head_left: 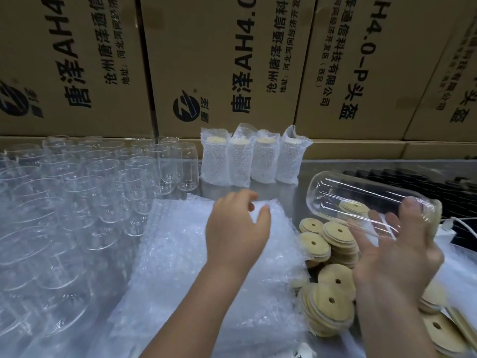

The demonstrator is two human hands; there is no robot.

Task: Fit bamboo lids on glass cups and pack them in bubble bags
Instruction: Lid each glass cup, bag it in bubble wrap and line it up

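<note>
Along the back, stacked cardboard boxes (232, 60), printed "唐泽AH4.0", "沧州唐泽通信科技有限公司", "AH4.0-P头盔". Below, metal surface (361, 165). At left, crowd of bare glass cups (77, 189), upright, likely stock waiting. In the centre, flat stack of bubble bags (180, 254), near for quick pulls. Behind it, four packed cups (249, 158) standing in a row, done. At right, heap of bamboo lids (333, 295). Left hand (237, 233) on the stack's far edge, thumb and fingers narrowly apart; pinch unclear. Right hand (395, 257) wrapped round a held cup (361, 197), sideways, fitted lid (437, 215) at its end, probably bag-ready.
</note>
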